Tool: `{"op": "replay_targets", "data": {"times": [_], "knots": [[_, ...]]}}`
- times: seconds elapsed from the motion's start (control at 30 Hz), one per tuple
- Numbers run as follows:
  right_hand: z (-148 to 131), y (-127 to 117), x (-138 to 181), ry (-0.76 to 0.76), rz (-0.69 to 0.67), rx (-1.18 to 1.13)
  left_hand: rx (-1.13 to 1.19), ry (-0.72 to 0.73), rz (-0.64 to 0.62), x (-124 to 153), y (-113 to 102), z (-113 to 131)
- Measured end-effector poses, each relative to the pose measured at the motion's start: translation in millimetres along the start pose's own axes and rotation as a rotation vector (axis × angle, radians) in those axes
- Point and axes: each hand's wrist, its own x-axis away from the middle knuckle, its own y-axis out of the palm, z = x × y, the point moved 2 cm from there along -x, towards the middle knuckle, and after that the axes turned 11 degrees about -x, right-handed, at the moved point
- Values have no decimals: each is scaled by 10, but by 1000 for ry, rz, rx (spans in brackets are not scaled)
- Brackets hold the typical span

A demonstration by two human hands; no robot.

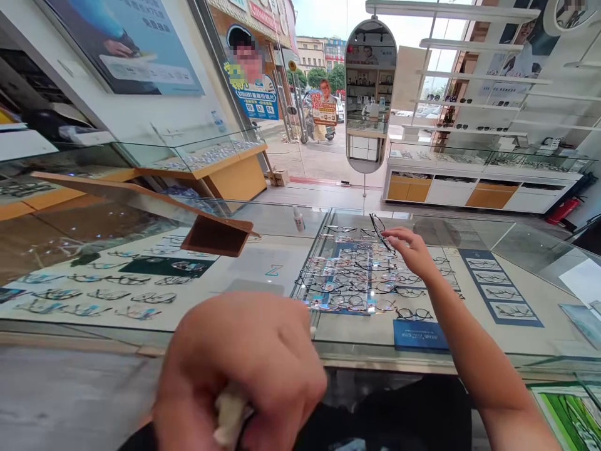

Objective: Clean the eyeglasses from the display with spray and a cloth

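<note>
Close to the camera, my left hand (248, 357) is closed in a fist around a crumpled pale cloth (230, 410), of which only a small part shows. Farther out over the glass counter, my right hand (410, 249) pinches a pair of dark-framed eyeglasses (377, 227), tilted on end. Below and left of that hand, several rows of eyeglasses (342, 275) crowd together on the counter top. A black-framed pair (414, 314) lies at the near end, just behind a blue card (419, 335). A small white bottle (299, 219) stands near the far edge.
A brown wooden box-like stand (218, 235) rises on the left half of the counter. More eyeglasses (117, 280) lie inside the left glass case, and a blue display strip (500, 291) holds several on the right. An oval mirror (370, 94) stands beyond the counter.
</note>
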Motion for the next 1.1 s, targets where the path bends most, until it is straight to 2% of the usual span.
{"op": "replay_targets", "data": {"times": [0.07, 0.1, 0.13, 0.17, 0.23, 0.37, 0.47, 0.73, 0.93, 1.0, 1.1], "knots": [[24, -3, -26, 11, 37, -100, -7, -42, 5, -1300, 417, 585], [21, 4, -37, 13, 51, -142, 1, -30, 9, -1853, 592, 774], [10, 15, -44, 15, 60, -180, 8, -25, 6, -2292, 728, 883], [-8, 28, -45, 18, 67, -213, 8, -18, 0, -2602, 816, 918], [-55, 50, -31, 29, 78, -265, -3, 3, -20, -2872, 847, 827], [-126, 89, 32, 61, 80, -347, -18, 27, -30, -2754, 610, 485], [-149, 136, 71, 70, 56, -407, -3, 14, -33, -2697, 522, 407], [-235, 301, 161, 58, 29, -488, 98, -47, -151, -2726, 663, 424], [-272, 346, 203, 21, 7, -426, 109, -75, -205, -2714, 689, 387], [-288, 352, 217, 5, 10, -379, 61, -59, -172, -2721, 703, 373], [-344, 365, 258, -116, 27, -194, -101, 14, -29, -2737, 700, 327]]}}
